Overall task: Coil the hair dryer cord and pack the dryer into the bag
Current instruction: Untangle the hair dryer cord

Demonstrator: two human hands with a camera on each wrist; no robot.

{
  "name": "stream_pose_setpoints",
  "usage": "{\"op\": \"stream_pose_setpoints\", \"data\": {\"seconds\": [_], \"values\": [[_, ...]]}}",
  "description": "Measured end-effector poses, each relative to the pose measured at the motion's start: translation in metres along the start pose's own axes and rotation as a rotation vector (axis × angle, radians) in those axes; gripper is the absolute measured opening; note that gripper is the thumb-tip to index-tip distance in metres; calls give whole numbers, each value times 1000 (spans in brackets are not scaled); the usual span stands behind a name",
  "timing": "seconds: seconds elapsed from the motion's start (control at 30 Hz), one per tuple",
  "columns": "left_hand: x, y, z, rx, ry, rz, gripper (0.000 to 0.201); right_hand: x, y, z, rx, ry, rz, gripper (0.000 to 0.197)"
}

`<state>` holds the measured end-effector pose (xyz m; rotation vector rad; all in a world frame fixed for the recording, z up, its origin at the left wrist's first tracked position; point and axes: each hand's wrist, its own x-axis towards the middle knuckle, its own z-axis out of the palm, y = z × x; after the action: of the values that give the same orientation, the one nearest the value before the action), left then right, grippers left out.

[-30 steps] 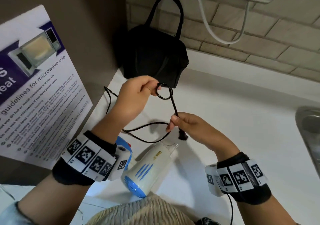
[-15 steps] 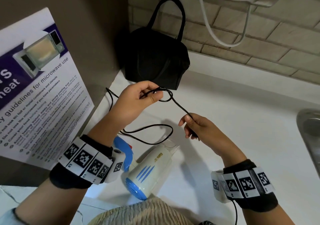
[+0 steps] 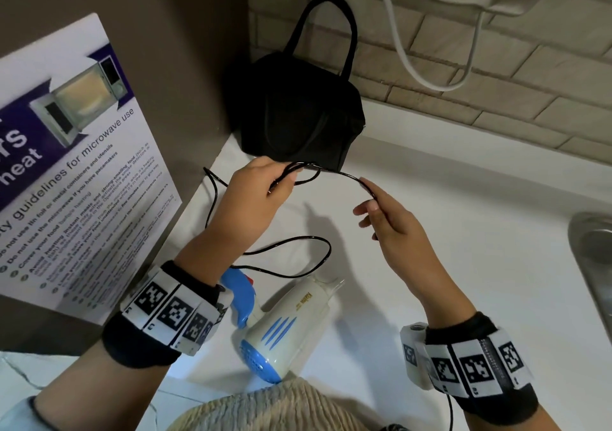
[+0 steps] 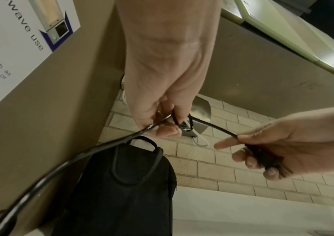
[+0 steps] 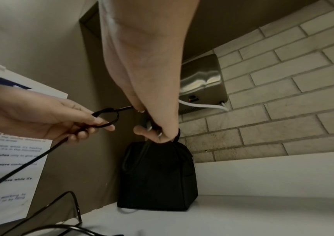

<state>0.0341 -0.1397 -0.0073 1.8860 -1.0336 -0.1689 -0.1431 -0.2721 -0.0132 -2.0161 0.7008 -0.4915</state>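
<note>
A white and blue hair dryer [image 3: 291,321] lies on the white counter [image 3: 447,248] near me. Its black cord [image 3: 298,241] snakes over the counter and rises to my hands. My left hand [image 3: 261,188] pinches a small loop of the cord [image 5: 107,118] in front of the black bag [image 3: 301,112], which stands upright in the back corner with its handles up. My right hand [image 3: 381,205] grips the plug end of the cord [image 4: 263,156], about a hand's width to the right of the loop. A short curved stretch of cord [image 3: 344,174] spans between the two hands.
A microwave-use poster [image 3: 73,165] hangs on the brown panel at the left. A metal wall unit [image 5: 200,83] with a white cable [image 3: 414,63] is mounted on the brick wall above the bag. A steel sink rim [image 3: 592,265] lies at the right edge.
My right hand has moved up and to the right, drawing the cord end away from the loop. The left hand has kept its pinch on the loop and tilted slightly.
</note>
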Motion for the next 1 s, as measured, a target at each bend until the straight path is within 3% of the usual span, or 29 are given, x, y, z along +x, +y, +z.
{"op": "stream_pose_setpoints", "data": {"seconds": [0.13,0.27,0.4,0.53,0.67,0.77,0.83,0.93,1.0], "values": [[2,3,-1,-23,-37,-57,26,-4,-12,0,-184,-89,-91,32],[2,9,5,16,-151,-66,43,-13,-23,7,-336,-343,-145,28],[-3,22,9,119,-299,-56,66,-11,-33,13,-38,-279,-2,27],[-9,27,7,77,-405,-26,71,-5,-37,17,135,-165,84,25],[-15,34,10,41,-465,-6,69,-5,-38,24,247,-7,166,1],[-15,30,11,-16,-369,-27,56,-4,-40,21,539,-24,255,34],[-14,22,11,-15,-292,-54,49,-5,-43,15,768,-75,261,43],[-12,14,11,14,-243,-102,43,-7,-47,9,805,-123,191,44],[-12,13,11,-10,-241,-111,41,-9,-46,8,770,-143,137,33]]}}
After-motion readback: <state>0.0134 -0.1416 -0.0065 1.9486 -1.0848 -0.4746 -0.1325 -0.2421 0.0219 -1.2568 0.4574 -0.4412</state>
